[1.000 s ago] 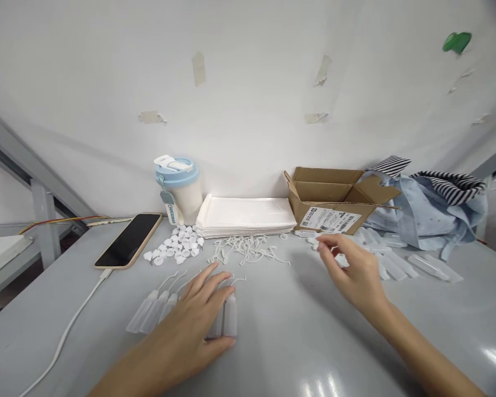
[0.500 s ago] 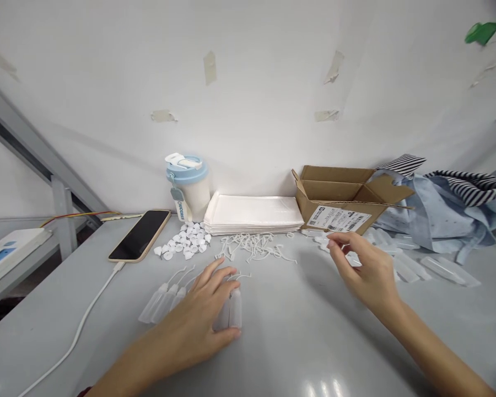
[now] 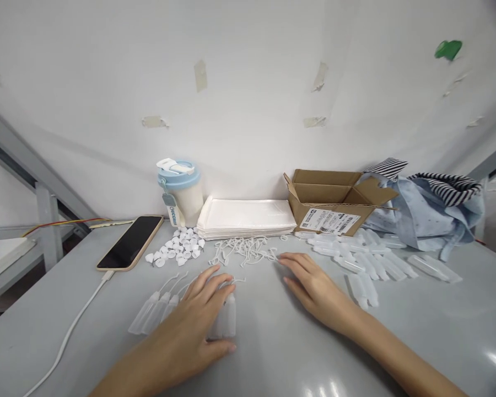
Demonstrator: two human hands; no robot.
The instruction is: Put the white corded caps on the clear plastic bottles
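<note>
A row of small translucent plastic bottles (image 3: 143, 315), with thin white curved strands at their tops, lies on the grey table at the left. My left hand (image 3: 198, 320) rests over the right part of this row, fingers spread, covering some bottles; the bottle at the right end (image 3: 230, 317) shows between thumb and fingertips. My right hand (image 3: 314, 284) is open beside a loose pile of white curved strands (image 3: 246, 251), its fingertips close to the pile's right end. Whether they touch a strand is unclear. Right of it lie several bottles without strands (image 3: 364, 259).
Small white caps (image 3: 177, 248) are heaped before a blue-lidded cup (image 3: 186, 193). A stack of white sheets or sleeves (image 3: 248, 215), an open cardboard box (image 3: 334, 207) and blue cloth (image 3: 421, 209) line the wall. A phone (image 3: 130, 242) with a cable lies at left.
My right hand has moved left from the loose bottles to the strand pile. Two bottles now show clear of it on the right. My left hand stays over the row. The view has shifted slightly.
</note>
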